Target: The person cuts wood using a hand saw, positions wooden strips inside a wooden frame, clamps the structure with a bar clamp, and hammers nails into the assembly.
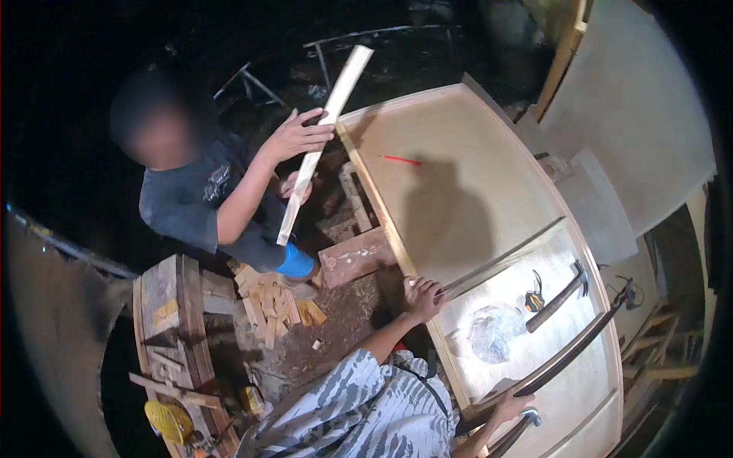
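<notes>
My left hand (424,298) is closed over the near wooden edge (408,269) of a large framed panel (382,137), where a crosswise strip (508,259) meets it. My right hand (507,410) has its fingers curled beside a long dark bar (569,355) and the metal head of a hammer (531,416); what it grips is not clear. Farther along the panel lie a second hammer (555,304), a tape measure (534,301) and a crumpled clear plastic bag (495,333). A red pencil-like stick (401,160) rests on the panel's far section.
Across from me, a person (191,191) in a dark shirt holds a pale wooden board (324,145) upright at a slant. Wood offcuts (271,301) are heaped on the floor near a workbench (179,320). A yellow helmet-like object (169,422) sits at lower left. A large pale sheet (634,107) stands at right.
</notes>
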### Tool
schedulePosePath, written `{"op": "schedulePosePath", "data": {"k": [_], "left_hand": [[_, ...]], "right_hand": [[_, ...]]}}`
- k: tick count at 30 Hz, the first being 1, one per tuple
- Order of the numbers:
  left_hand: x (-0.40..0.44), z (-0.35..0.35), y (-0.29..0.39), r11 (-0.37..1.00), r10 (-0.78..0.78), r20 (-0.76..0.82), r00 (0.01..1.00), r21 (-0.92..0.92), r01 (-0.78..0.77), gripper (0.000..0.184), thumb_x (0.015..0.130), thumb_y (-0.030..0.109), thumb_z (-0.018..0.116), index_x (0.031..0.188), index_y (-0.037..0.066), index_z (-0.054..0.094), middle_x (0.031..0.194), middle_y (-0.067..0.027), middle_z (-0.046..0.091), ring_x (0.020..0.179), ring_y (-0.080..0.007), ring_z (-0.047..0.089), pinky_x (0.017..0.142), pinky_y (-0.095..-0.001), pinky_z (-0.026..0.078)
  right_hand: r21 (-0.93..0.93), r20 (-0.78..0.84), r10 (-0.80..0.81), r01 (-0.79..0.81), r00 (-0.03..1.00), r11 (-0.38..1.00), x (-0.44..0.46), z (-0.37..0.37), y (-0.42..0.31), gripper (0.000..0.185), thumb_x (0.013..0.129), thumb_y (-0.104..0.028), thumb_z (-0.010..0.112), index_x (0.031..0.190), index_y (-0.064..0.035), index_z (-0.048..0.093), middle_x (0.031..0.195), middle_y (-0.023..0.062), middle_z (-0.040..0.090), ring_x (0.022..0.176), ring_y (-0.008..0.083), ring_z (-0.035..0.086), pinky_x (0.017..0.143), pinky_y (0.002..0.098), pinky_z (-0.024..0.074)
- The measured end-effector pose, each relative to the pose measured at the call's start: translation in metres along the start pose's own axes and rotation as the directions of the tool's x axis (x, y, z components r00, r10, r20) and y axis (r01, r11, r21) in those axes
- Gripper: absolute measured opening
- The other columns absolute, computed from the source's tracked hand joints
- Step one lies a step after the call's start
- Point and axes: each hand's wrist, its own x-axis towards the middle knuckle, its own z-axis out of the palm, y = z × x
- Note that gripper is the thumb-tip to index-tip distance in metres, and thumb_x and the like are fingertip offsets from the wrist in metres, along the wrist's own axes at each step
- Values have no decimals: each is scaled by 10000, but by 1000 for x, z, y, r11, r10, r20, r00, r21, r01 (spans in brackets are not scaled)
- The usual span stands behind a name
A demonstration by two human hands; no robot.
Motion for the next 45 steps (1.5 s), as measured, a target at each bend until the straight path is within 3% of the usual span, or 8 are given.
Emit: {"op": "schedulePosePath", "data": {"k": [1,3,5,6,9,16,22,45], "left_hand": [[-2,1,-2,1000,16,13,1000,-2,-16,192,881,365,716,930,180,704,948,-22,713,1023,-221,627,1040,-526,312],[0,0,-5,999,35,-26,999,34,-34,192,883,371,720,935,187,702,947,-14,707,1019,-215,627,1039,-522,310],[2,0,-8,999,26,-4,1000,23,-26,202,884,381,719,932,186,706,937,-10,706,1010,-217,631,1048,-518,297],[1,-2,-8,999,24,-2,1000,25,-24,208,883,386,719,937,186,709,936,-10,708,1006,-217,633,1050,-517,294],[1,-5,-9,998,37,49,998,44,-39,229,880,400,724,950,182,717,933,-11,716,998,-221,638,1048,-517,299],[5,4,-10,998,49,-19,999,30,-48,205,917,388,709,923,184,705,932,-10,721,978,-248,653,1041,-573,287],[3,-4,-7,998,50,49,998,41,-52,206,910,379,724,941,177,701,938,-9,721,990,-238,650,1029,-568,294],[6,-8,-3,998,39,46,998,44,-41,217,903,383,720,913,167,709,937,-10,736,973,-235,663,1044,-544,285]], "right_hand": [[31,17,-37,37,999,999,-2,-1,-1,553,895,-228,759,1271,7,429,1151,363,662,1022,555,659,877,611,517],[42,53,87,-90,995,995,-2,0,-10,557,897,-203,748,1300,8,427,1172,363,652,1060,552,649,910,586,511],[57,70,14,-18,997,998,-7,-3,-16,652,1052,-533,551,1319,59,498,1204,351,640,1122,542,633,928,567,523],[56,66,31,-35,997,998,-10,-7,-18,652,1052,-533,551,1319,59,498,1204,351,640,1122,542,633,928,567,523],[180,85,42,-57,996,982,-12,-14,-27,539,905,-172,720,1327,-4,432,1189,315,663,1118,518,651,956,552,498],[121,48,79,-84,996,989,-7,-3,-20,508,910,-205,702,1297,-9,437,1175,323,658,1119,527,647,956,564,500],[129,70,68,-77,995,989,-9,-12,-25,502,917,-233,702,1285,-11,442,1186,334,654,1125,547,632,959,577,498],[115,53,86,-91,995,989,-15,-21,-39,501,913,-241,708,1266,-2,444,1155,338,670,1106,545,646,942,579,505]]}}
